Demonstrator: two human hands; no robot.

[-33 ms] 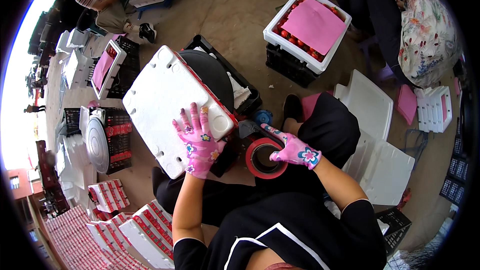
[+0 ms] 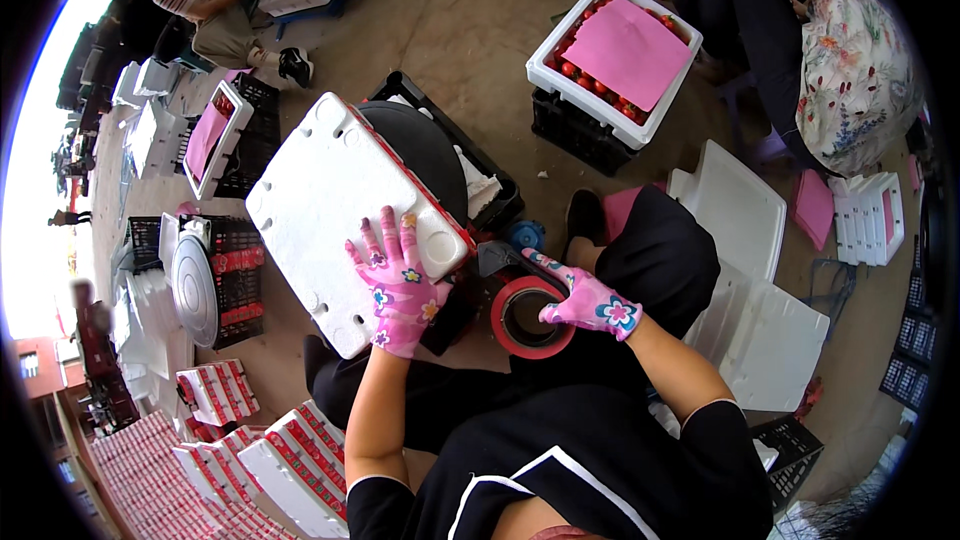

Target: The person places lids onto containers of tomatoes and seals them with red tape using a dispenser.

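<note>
My left hand [image 2: 398, 285], in a pink flowered glove, lies flat with fingers spread on a white foam box [image 2: 325, 205]. The box is tilted, and red tape runs along its right-hand edge. In my right hand [image 2: 592, 302], gloved alike, is a tape dispenser [image 2: 503, 318] with a large red roll. The dispenser's dark head is close to the box's near right corner. Partly under the box is a round black disc [image 2: 425, 155], set over a black crate [image 2: 512, 205].
A foam box of red fruit [image 2: 540, 65] with a pink sheet stands on a crate ahead. White foam lids [image 2: 735, 210] lie right. Two people sit nearby, one far left, one right. Red-taped boxes [image 2: 300, 465] are stacked at lower left; a grey disc [image 2: 196, 290] leans on crates.
</note>
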